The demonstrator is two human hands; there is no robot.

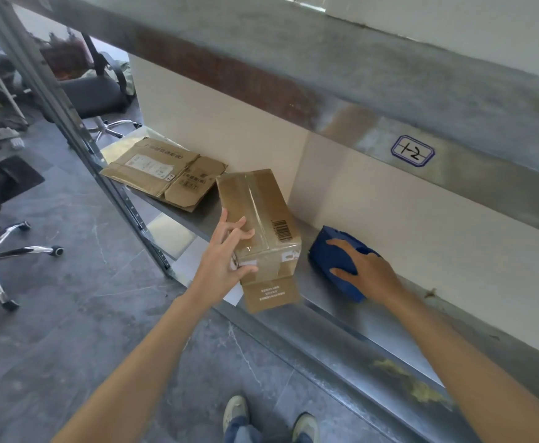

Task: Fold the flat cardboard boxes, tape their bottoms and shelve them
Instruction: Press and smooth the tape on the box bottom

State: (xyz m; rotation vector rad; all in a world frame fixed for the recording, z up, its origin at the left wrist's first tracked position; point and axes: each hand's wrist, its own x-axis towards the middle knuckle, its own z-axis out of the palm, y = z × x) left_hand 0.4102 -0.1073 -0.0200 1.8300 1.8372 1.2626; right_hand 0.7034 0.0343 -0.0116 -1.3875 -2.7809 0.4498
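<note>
Risk: left grip (226, 251) holds taped box (261, 215) by one corner. Overhanging the shelf (341, 314), it may tip while right grip (367, 270) clasps tape dispenser (328, 247).

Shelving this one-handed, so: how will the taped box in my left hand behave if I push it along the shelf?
Probably light: the left hand alone grips the box. Likely slides easily on the smooth metal shelf. Its open flap sticks out and may catch.
</note>
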